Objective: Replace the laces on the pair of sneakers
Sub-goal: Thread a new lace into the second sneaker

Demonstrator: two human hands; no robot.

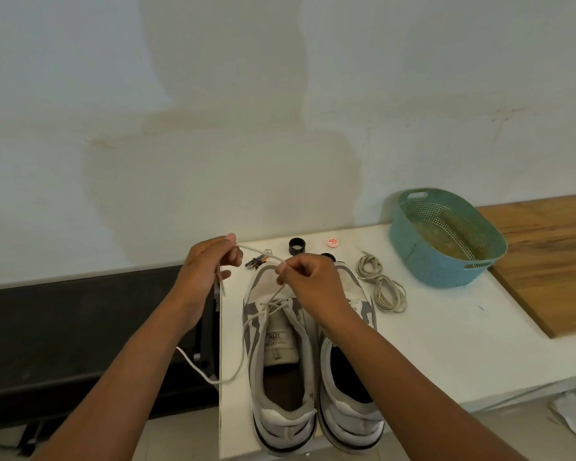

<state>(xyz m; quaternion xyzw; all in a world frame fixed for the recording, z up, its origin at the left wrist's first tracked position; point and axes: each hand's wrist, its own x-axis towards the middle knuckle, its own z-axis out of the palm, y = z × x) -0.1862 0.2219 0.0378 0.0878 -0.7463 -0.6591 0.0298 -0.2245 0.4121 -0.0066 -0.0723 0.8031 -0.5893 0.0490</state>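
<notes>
Sneakers (313,361) stand side by side on the desk (429,344). Left hand (210,264) and right hand (308,277) pinch one lace (256,252) taut above the left sneaker. Judged step: threading the lowest eyelets. Next move: feed a tip through the following eyelet.

You had both hands up over the toes of the sneakers (313,361), left hand (210,261) and right hand (308,281) pinching a lace (256,251) strung taut between them, barring the way to 12 o'clock. Behind that line sat a black ring (296,246), a red-white cap (333,242) and a small tool (256,262). At 2 o'clock a coiled lace (381,287) and a teal basket (446,237) blocked passage. Bare white table (446,344) lay free at 3 o'clock.
</notes>
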